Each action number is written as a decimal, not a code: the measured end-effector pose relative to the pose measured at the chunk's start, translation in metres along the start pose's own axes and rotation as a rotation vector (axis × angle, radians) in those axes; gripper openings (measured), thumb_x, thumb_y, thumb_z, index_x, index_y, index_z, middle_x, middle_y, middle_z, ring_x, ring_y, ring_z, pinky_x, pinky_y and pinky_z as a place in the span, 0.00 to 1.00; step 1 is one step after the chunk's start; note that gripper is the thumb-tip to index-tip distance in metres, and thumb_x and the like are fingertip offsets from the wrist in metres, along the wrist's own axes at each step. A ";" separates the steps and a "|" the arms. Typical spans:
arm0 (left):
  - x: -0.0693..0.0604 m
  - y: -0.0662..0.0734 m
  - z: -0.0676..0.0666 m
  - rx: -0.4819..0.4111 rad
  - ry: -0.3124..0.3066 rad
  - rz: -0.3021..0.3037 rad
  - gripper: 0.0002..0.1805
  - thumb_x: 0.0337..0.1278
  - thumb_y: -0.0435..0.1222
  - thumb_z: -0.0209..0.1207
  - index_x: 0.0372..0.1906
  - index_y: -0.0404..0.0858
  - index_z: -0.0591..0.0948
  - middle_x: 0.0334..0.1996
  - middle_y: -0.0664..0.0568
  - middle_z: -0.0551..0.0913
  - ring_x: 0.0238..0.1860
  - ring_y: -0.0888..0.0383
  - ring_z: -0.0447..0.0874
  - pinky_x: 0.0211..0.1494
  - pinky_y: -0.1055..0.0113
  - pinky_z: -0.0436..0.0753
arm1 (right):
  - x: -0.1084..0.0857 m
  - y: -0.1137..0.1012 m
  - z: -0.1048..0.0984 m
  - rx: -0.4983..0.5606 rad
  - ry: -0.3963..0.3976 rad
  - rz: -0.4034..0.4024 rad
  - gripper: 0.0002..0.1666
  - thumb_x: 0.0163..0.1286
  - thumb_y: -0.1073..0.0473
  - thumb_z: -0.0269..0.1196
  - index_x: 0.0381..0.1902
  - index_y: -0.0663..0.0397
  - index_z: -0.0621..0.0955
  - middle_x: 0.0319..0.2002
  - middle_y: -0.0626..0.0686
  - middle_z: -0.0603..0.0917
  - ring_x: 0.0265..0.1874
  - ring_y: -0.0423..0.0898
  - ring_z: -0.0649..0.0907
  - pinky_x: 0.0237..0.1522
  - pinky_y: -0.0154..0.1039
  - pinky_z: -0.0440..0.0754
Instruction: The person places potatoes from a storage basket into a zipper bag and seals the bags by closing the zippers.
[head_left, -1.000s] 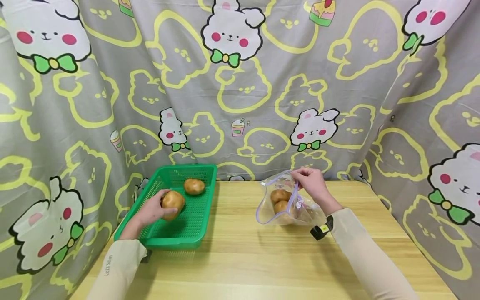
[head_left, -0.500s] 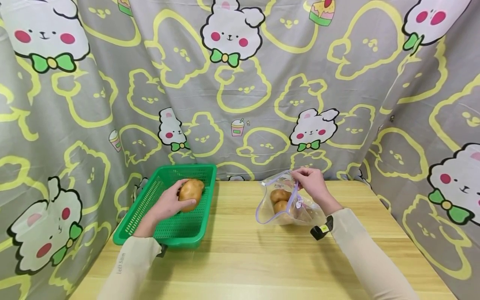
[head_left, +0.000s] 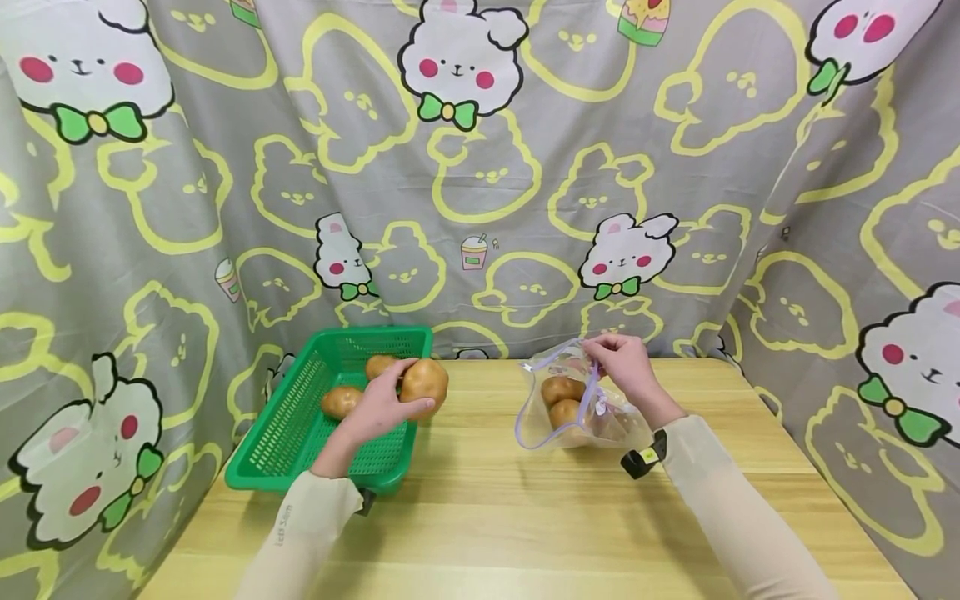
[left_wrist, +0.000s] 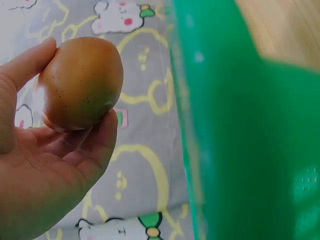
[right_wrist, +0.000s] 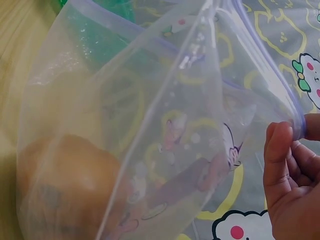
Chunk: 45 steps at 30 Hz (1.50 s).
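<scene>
One held potato (head_left: pixel 425 388): clamped between thumb and fingers of the left hand (head_left: pixel 381 408), up in the air, overlapping the right rim of the green basket (head_left: pixel 281 433) in the head view.
Long axis: hard to tell; nearly round from both head and left wrist.
Clear bag (head_left: pixel 583 408): off to the right of the held potato, well apart, roughly level with it in the head view, with wood tabletop (head_left: pixel 480 467) between.
Bag mouth: spread apart, turned mostly leftward and up, toward the potato's side.
Right hand (head_left: pixel 624 362): pinching the purple zip edge (head_left: pixel 589 392) at an upper part of the mouth; nearer to the bag than the left, touching no potato.
Bagged potatoes (head_left: pixel 564 413): two visible, low inside the plastic.
Basket potatoes (head_left: pixel 339 402): two visible, left of the held potato, the farther partly hidden by fingers.
Telling relation: judged to be the sideways gap from left hand to mouth; any travel between them mostly rightward, hardly forward, with the lower lip to clear.
</scene>
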<state>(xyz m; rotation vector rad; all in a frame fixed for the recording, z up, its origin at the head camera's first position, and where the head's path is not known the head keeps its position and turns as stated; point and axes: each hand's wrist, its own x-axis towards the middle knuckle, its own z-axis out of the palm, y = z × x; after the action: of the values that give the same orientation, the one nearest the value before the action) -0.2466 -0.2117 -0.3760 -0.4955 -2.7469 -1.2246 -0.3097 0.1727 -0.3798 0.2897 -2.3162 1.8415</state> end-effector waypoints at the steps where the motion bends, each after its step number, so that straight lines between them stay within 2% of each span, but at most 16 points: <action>1: 0.001 0.001 0.003 0.002 0.000 0.004 0.41 0.53 0.48 0.66 0.68 0.37 0.62 0.58 0.41 0.73 0.54 0.46 0.75 0.49 0.53 0.78 | 0.000 0.000 0.000 -0.002 0.002 -0.001 0.19 0.67 0.58 0.62 0.41 0.75 0.81 0.21 0.53 0.79 0.16 0.39 0.76 0.22 0.32 0.78; 5: 0.007 0.007 0.013 -0.032 -0.022 0.016 0.40 0.53 0.47 0.66 0.68 0.40 0.63 0.57 0.42 0.74 0.52 0.47 0.76 0.47 0.55 0.79 | 0.000 -0.002 -0.001 -0.015 0.006 -0.005 0.20 0.67 0.56 0.62 0.39 0.74 0.82 0.23 0.57 0.79 0.17 0.39 0.76 0.23 0.33 0.78; 10: 0.014 0.016 0.025 -0.098 -0.047 0.025 0.40 0.53 0.47 0.66 0.69 0.43 0.62 0.55 0.43 0.75 0.50 0.49 0.77 0.45 0.57 0.80 | 0.000 -0.003 -0.002 -0.020 0.003 -0.005 0.22 0.67 0.54 0.63 0.39 0.75 0.81 0.20 0.53 0.78 0.17 0.40 0.76 0.23 0.33 0.78; 11: 0.013 0.023 0.025 -0.109 -0.057 0.026 0.40 0.54 0.45 0.65 0.70 0.42 0.61 0.56 0.42 0.74 0.50 0.48 0.77 0.45 0.57 0.80 | 0.001 -0.002 -0.002 -0.020 0.002 -0.002 0.22 0.67 0.54 0.62 0.39 0.75 0.81 0.20 0.52 0.78 0.17 0.40 0.76 0.23 0.33 0.78; 12: 0.014 0.025 0.028 -0.119 -0.058 0.032 0.40 0.54 0.45 0.66 0.70 0.42 0.61 0.56 0.42 0.75 0.50 0.48 0.77 0.45 0.57 0.80 | 0.001 -0.002 -0.003 -0.020 0.002 -0.003 0.22 0.67 0.54 0.62 0.39 0.75 0.81 0.20 0.52 0.78 0.16 0.40 0.76 0.23 0.33 0.78; 17: 0.021 0.038 0.041 -0.110 -0.055 0.050 0.40 0.53 0.42 0.66 0.70 0.44 0.62 0.56 0.43 0.75 0.52 0.48 0.76 0.46 0.55 0.80 | 0.001 -0.004 -0.003 -0.029 0.002 -0.013 0.22 0.67 0.54 0.63 0.39 0.75 0.81 0.20 0.52 0.78 0.17 0.40 0.76 0.23 0.34 0.78; 18: 0.025 0.035 0.045 -0.103 -0.050 0.061 0.40 0.52 0.43 0.67 0.70 0.46 0.63 0.56 0.44 0.75 0.52 0.49 0.77 0.46 0.56 0.80 | 0.000 -0.004 -0.003 -0.032 0.003 -0.015 0.23 0.66 0.53 0.63 0.38 0.75 0.81 0.20 0.52 0.78 0.17 0.40 0.76 0.23 0.34 0.78; 21: 0.030 0.041 0.053 -0.098 -0.060 0.095 0.39 0.52 0.43 0.67 0.70 0.46 0.64 0.56 0.45 0.75 0.52 0.50 0.77 0.46 0.57 0.79 | 0.000 -0.005 -0.003 -0.044 0.006 -0.012 0.23 0.66 0.52 0.63 0.38 0.74 0.81 0.20 0.51 0.78 0.17 0.40 0.76 0.23 0.34 0.78; 29: 0.038 0.058 0.073 -0.163 -0.140 0.137 0.40 0.54 0.43 0.65 0.71 0.43 0.62 0.57 0.45 0.74 0.50 0.50 0.76 0.46 0.60 0.79 | -0.002 -0.002 -0.001 -0.049 0.006 0.007 0.20 0.67 0.53 0.62 0.35 0.70 0.82 0.23 0.61 0.79 0.17 0.41 0.75 0.24 0.37 0.78; 33: 0.040 0.063 0.083 -0.187 -0.172 0.156 0.40 0.55 0.43 0.65 0.71 0.42 0.61 0.57 0.45 0.74 0.50 0.51 0.77 0.45 0.62 0.80 | -0.002 0.000 0.000 -0.045 0.014 0.013 0.17 0.66 0.54 0.63 0.34 0.66 0.83 0.21 0.58 0.79 0.17 0.42 0.75 0.24 0.39 0.79; 40: 0.045 0.073 0.101 -0.292 -0.188 0.108 0.35 0.53 0.42 0.66 0.63 0.41 0.64 0.50 0.44 0.76 0.47 0.53 0.78 0.43 0.62 0.80 | -0.001 0.001 0.000 -0.048 0.027 0.011 0.19 0.66 0.54 0.63 0.38 0.70 0.83 0.21 0.58 0.79 0.17 0.40 0.75 0.23 0.34 0.78; 45: 0.049 0.076 0.114 -0.290 -0.174 0.112 0.35 0.54 0.42 0.66 0.65 0.43 0.64 0.52 0.46 0.75 0.47 0.54 0.78 0.43 0.64 0.79 | 0.002 0.001 -0.001 -0.056 0.034 0.005 0.21 0.66 0.55 0.63 0.39 0.73 0.82 0.20 0.53 0.79 0.17 0.39 0.76 0.24 0.34 0.78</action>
<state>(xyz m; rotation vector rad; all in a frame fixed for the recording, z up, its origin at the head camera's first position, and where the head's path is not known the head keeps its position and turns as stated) -0.2623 -0.0674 -0.3880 -0.8074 -2.6412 -1.6312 -0.3121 0.1736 -0.3803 0.2441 -2.3437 1.7658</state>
